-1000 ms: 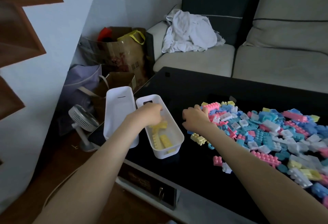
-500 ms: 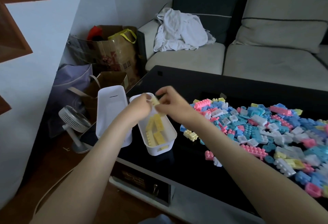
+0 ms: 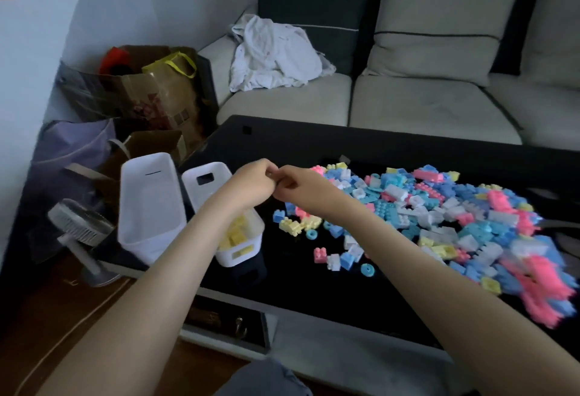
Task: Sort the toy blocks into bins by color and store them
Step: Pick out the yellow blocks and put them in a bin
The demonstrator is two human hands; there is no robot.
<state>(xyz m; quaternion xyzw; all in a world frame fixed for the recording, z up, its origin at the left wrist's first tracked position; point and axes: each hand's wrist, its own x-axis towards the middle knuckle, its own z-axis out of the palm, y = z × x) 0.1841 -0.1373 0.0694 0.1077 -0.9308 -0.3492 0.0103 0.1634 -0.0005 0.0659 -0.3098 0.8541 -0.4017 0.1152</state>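
My left hand [image 3: 249,184] and my right hand [image 3: 296,184] meet fingertip to fingertip above the far end of a white bin [image 3: 240,253] that holds several yellow blocks [image 3: 237,234]. Both hands have curled fingers pinching a small block between them; it is almost wholly hidden. A second white bin [image 3: 150,204] stands just left of the first, and no blocks show in it. A wide pile of pink, blue, white and yellow blocks [image 3: 439,213] spreads over the right of the black table [image 3: 345,151]. A few loose yellow blocks [image 3: 290,226] lie under my right wrist.
A small fan [image 3: 81,229] stands on the floor left of the table. Paper bags [image 3: 157,97] and a purple bag [image 3: 69,151] crowd the corner behind the bins. Behind the table is a grey sofa [image 3: 408,104] with a white cloth [image 3: 273,53] on it.
My right hand left the pile and rose to meet my left hand, which lifted out of the yellow bin. A yellow block appeared between them; both hands now close around it.
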